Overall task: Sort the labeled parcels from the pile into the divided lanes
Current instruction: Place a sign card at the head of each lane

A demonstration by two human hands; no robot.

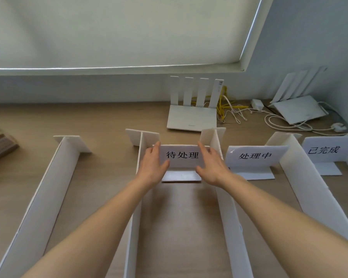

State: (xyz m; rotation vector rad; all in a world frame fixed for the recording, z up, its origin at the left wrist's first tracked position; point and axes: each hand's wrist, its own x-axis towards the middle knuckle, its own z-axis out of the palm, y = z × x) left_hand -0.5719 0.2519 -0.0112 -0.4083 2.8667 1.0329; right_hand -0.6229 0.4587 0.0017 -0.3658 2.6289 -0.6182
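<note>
Apparently the person is setting up a lane sign before any sorting. The left hand (152,164) and the right hand (211,164) hold the two ends of the white card sign (182,155) between thumb and straight fingers, likely to keep it upright and centred between two dividers (138,197). These dividers are thin, matte white boards standing on the wooden tabletop (100,121). A flat brown parcel (181,176) lies in this lane, just below the sign. The pile of parcels (0,143), brown and boxy, waits at the far left edge.
</note>
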